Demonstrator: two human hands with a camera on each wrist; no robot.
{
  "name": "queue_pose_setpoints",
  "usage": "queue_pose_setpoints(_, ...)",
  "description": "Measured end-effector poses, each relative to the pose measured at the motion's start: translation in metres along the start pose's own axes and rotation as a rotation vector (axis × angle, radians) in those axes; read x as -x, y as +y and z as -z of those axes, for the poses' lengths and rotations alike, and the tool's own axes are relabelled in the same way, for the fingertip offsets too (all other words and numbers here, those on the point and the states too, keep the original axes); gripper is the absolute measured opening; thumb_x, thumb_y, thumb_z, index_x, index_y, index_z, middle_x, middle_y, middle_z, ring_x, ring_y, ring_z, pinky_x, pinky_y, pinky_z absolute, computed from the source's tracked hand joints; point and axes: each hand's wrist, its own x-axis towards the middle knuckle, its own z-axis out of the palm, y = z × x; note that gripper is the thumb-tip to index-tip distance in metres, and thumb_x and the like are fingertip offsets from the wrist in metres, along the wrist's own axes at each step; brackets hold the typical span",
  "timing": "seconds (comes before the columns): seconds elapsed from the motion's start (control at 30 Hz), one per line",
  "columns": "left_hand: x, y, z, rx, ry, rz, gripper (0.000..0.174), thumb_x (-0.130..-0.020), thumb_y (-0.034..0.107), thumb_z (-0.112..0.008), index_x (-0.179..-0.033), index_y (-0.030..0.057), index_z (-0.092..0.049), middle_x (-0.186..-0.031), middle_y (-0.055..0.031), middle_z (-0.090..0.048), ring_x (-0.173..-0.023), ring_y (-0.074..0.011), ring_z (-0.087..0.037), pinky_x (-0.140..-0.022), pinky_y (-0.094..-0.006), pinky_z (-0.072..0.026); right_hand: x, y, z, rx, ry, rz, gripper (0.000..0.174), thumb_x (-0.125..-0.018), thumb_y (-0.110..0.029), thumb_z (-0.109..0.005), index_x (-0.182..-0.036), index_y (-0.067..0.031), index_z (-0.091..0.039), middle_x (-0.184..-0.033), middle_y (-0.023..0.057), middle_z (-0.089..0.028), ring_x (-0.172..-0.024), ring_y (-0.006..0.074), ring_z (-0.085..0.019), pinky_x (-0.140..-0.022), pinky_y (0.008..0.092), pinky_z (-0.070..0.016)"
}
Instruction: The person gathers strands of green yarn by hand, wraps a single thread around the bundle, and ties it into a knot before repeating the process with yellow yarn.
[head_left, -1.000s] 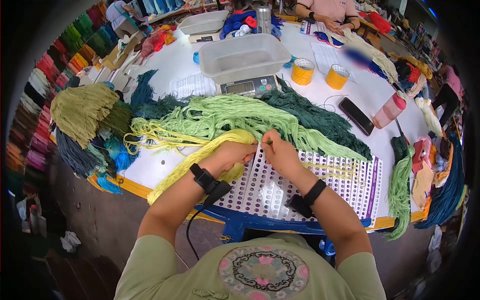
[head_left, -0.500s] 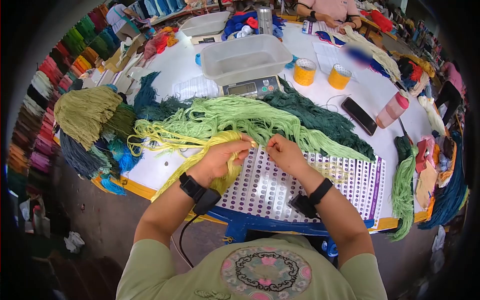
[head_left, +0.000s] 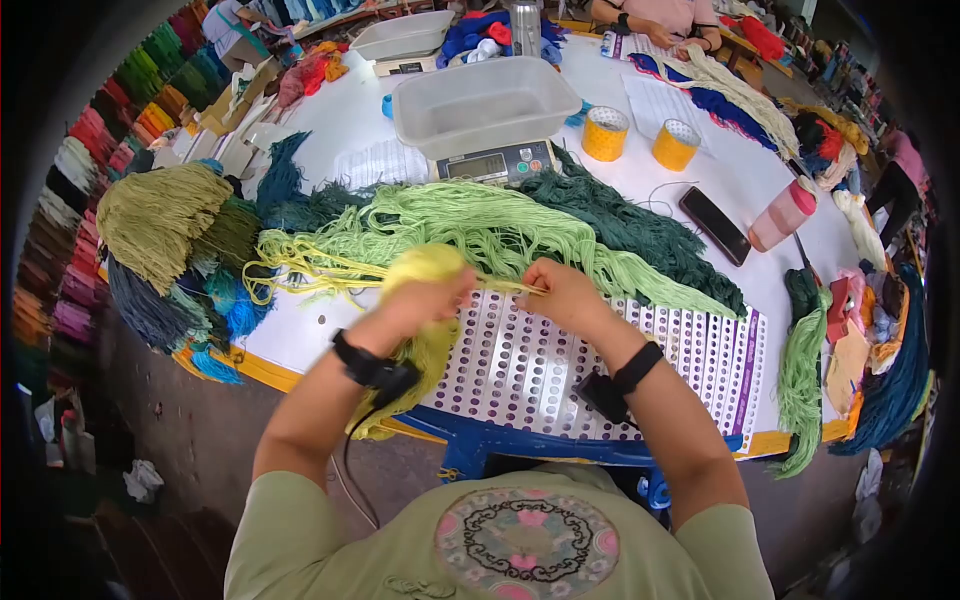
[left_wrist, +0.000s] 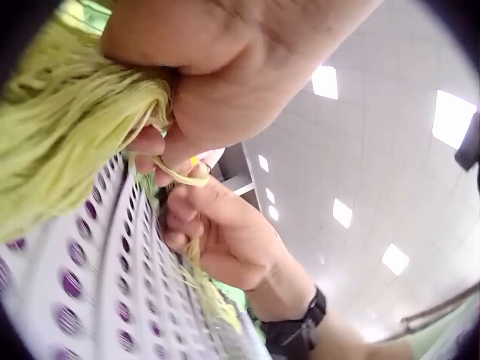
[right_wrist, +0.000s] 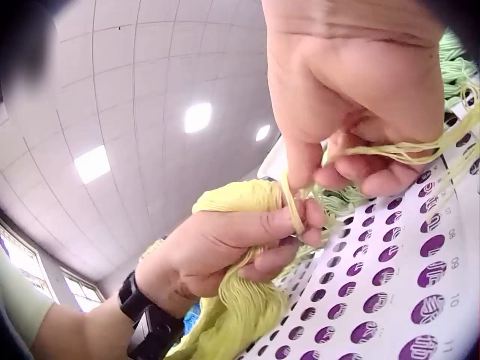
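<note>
My left hand (head_left: 418,300) grips a thick bundle of yellow yarn (right_wrist: 251,300), which hangs down past the wrist. Between the two hands runs a thin yellow strand (left_wrist: 180,176), looped close to the left fingertips. My right hand (head_left: 563,298) pinches that strand, and its loose ends trail out over the palm in the right wrist view. Both hands are above a white card with rows of punched holes (head_left: 520,380). Just beyond them lies a long heap of light green yarn (head_left: 470,225).
Dark green yarn (head_left: 655,235) lies behind the light green heap. A plastic tub (head_left: 485,105) sits on a scale (head_left: 495,163). Two yellow tape rolls (head_left: 604,135), a phone (head_left: 714,225) and a pink-capped bottle (head_left: 783,215) stand or lie to the right. Olive yarn (head_left: 160,215) is piled left.
My left hand has moved left and up, lifting the yellow bundle with it. The strand between the hands now stretches out sideways. The right hand has stayed near its place.
</note>
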Motion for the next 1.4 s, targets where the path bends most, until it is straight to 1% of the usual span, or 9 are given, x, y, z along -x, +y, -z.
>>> queue_pose_setpoints(0.1,0.016,0.002,0.088,0.656,-0.112,0.178,0.011,-0.092,0.013,-0.049,-0.086,0.0074,-0.057,-0.063,-0.0015,-0.052,-0.042,-0.0105,-0.042,-0.039,-0.0238,-0.0342,0.003,-0.008,-0.001,0.135,0.034,0.033,0.037,-0.073,-0.027,-0.075,-0.098,-0.0066,-0.057,-0.083,0.0089,-0.064,-0.079,0.0243,-0.063,-0.07,0.0343,-0.0484)
queue_pose_setpoints(0.23,0.052,0.013,0.194,1.016,-0.015,-0.16,0.016,-0.095,0.015,-0.047,-0.085,0.0052,-0.054,-0.062,-0.0001,-0.05,-0.043,-0.0085,-0.037,-0.038,-0.0215,-0.0315,0.005,-0.016,0.004,0.103,-0.022,-0.029,0.035,-0.073,-0.027,-0.075,-0.096,-0.0069,-0.057,-0.083,0.0068,-0.064,-0.078,0.0232,-0.063,-0.068,0.0349,-0.0486)
queue_pose_setpoints(0.3,0.057,0.021,0.199,0.501,0.72,-0.278,0.025,-0.098,0.025,-0.046,-0.089,0.0045,-0.058,-0.067,-0.0024,-0.058,-0.044,-0.0082,-0.038,-0.039,-0.0211,-0.031,0.005,-0.015,0.004,0.099,-0.018,-0.025,0.035,-0.073,-0.026,-0.075,-0.096,-0.007,-0.057,-0.082,0.0063,-0.064,-0.077,0.0229,-0.063,-0.068,0.035,-0.0486)
queue_pose_setpoints(0.37,0.062,0.029,0.178,0.017,0.951,-0.218,0.033,-0.098,0.034,-0.047,-0.096,0.0054,-0.062,-0.076,-0.0038,-0.065,-0.047,-0.0078,-0.041,-0.044,-0.0205,-0.0335,0.006,-0.014,0.002,0.095,-0.007,-0.016,0.036,-0.073,-0.026,-0.075,-0.097,-0.0072,-0.057,-0.081,0.0058,-0.064,-0.076,0.0227,-0.063,-0.067,0.0351,-0.0486)
queue_pose_setpoints(0.43,0.069,0.045,0.131,-0.544,0.815,0.054,0.036,-0.099,0.039,-0.046,-0.102,0.0064,-0.061,-0.081,-0.003,-0.066,-0.049,-0.0053,-0.041,-0.045,-0.0207,-0.0332,0.006,-0.013,-0.002,0.1,0.045,-0.01,0.037,-0.072,-0.027,-0.077,-0.095,-0.0058,-0.059,-0.08,0.0069,-0.064,-0.075,0.0217,-0.063,-0.067,0.0336,-0.0483)
queue_pose_setpoints(0.57,0.07,0.051,0.045,0.024,0.266,-0.394,0.055,-0.095,0.054,-0.043,-0.109,0.0037,-0.061,-0.106,-0.0096,-0.065,-0.083,-0.0111,-0.057,-0.069,-0.0248,-0.0452,0.007,-0.027,-0.009,-0.098,0.027,0.102,0.024,-0.079,-0.018,-0.074,-0.093,-0.004,-0.061,-0.077,0.0013,-0.059,-0.07,0.0117,-0.055,-0.062,0.0266,-0.0445)
queue_pose_setpoints(0.63,0.072,0.065,0.01,0.45,-0.019,-0.435,0.066,-0.094,0.057,-0.041,-0.123,-0.0009,-0.054,-0.122,-0.0127,-0.057,-0.11,-0.0185,-0.053,-0.09,-0.0332,-0.0445,0.022,-0.062,-0.007,-0.692,0.14,0.196,0.013,-0.085,-0.013,-0.069,-0.092,-0.0039,-0.063,-0.081,0.0,-0.06,-0.072,0.0087,-0.053,-0.062,0.0234,-0.0428)
queue_pose_setpoints(0.83,0.058,0.058,-0.033,0.464,-0.284,-0.417,0.072,-0.096,0.054,-0.038,-0.141,-0.0017,-0.035,-0.132,-0.0125,-0.048,-0.123,-0.0221,-0.046,-0.101,-0.0358,-0.0394,0.06,-0.122,0.008,-0.859,0.058,0.255,0.02,-0.088,-0.017,-0.067,-0.104,-0.0054,-0.065,-0.088,0.0,-0.064,-0.074,0.0072,-0.057,-0.061,0.0216,-0.0439)
queue_pose_setpoints(1.4,0.054,0.053,-0.047,0.527,-0.256,-0.368,0.058,-0.1,0.046,-0.034,-0.137,0.0016,-0.042,-0.125,-0.0125,-0.054,-0.114,-0.0215,-0.053,-0.092,-0.0366,-0.045,0.065,-0.118,0.001,-0.784,0.083,0.231,0.01,-0.091,-0.018,-0.062,-0.096,-0.0095,-0.062,-0.082,-0.0051,-0.058,-0.067,0.0023,-0.048,-0.055,0.019,-0.0397)
